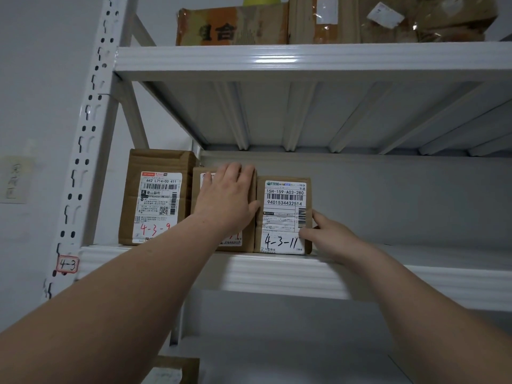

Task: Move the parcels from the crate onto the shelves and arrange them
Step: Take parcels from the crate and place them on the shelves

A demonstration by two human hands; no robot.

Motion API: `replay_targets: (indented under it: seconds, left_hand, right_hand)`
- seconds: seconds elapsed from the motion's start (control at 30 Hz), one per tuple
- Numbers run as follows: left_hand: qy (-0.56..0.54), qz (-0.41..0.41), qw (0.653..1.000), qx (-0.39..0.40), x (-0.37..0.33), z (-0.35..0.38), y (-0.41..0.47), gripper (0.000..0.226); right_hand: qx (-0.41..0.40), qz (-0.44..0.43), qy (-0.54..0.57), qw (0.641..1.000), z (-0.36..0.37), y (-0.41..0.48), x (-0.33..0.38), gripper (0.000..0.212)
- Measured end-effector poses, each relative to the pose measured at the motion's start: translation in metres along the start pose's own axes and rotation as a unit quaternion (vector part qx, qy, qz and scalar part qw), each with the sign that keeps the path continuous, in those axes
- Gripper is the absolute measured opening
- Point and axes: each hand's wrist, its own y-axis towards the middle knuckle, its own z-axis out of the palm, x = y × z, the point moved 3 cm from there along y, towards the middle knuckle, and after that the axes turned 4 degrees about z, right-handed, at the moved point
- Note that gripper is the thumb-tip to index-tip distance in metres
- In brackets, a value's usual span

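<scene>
On the shelf [277,273] the left hand [225,198] lies flat, fingers straight, against the upright middle parcel [247,231], while the right hand [329,234] seems to pinch the right edge of the parcel marked 4-3-11 [282,214] just beside it.

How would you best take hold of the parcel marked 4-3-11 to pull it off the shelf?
Likely pinch its right edge, coming from the right: the 4-3-11 parcel stands upright with its left side against the middle parcel, leaving the right side exposed.
</scene>
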Motion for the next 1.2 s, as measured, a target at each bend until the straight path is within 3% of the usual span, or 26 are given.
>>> replay_targets:
  seconds: [0.57,0.77,1.0,1.2]
  left_hand:
    - [-0.004,-0.011,1.000,0.009,0.001,0.003,-0.001,0.068]
    - [0.013,-0.015,0.999,0.047,0.002,-0.003,-0.004,0.077]
    - [0.055,0.016,0.997,0.049,0.001,-0.020,-0.021,0.074]
    - [0.057,0.045,0.997,0.039,0.007,-0.036,-0.045,0.067]
  right_hand:
    - [-0.004,-0.018,-0.054,0.998,0.003,0.000,-0.001,0.052]
    - [-0.068,-0.021,-0.096,0.993,0.003,-0.006,0.001,0.040]
    - [-0.207,-0.033,-0.185,0.960,-0.001,-0.034,0.018,0.046]
    - [-0.239,-0.029,-0.195,0.951,0.008,-0.058,0.035,0.044]
